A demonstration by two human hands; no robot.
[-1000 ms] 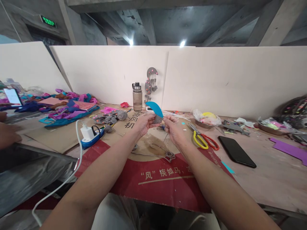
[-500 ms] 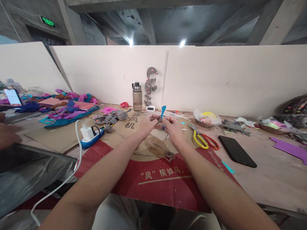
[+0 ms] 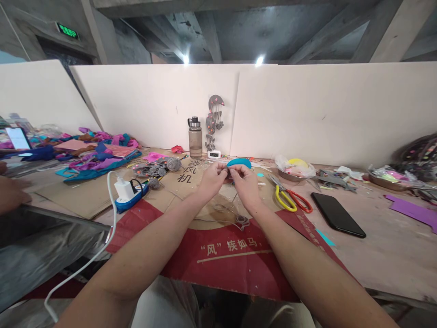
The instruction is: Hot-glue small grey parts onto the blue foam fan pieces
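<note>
A blue felt-like piece (image 3: 239,162) with a rounded edge shows above my fingertips. My left hand (image 3: 212,181) and my right hand (image 3: 244,183) meet over the cardboard, thumbs and forefingers pinched together on the piece. A small dark bit sits between the fingertips, too small to name. Below the hands a thin grey cord runs down to a small coil of grey cord (image 3: 242,220) on the cardboard. The printed red and brown cardboard (image 3: 232,269) lies under both forearms.
Right of my hands lie scissors (image 3: 291,198) with yellow and red handles and a black phone (image 3: 337,215). Behind stand a bottle (image 3: 195,141), a small clock (image 3: 214,155) and a grey hanging ornament (image 3: 216,102). Left are a power strip (image 3: 131,200), grey yarn and colourful felt scraps. A co-worker's hand (image 3: 13,191) shows far left.
The blue piece has turned from narrow and upright to broad side showing, now leaning rightward over my right fingers. Both hands remain in nearly the same place, fingertips closer together.
</note>
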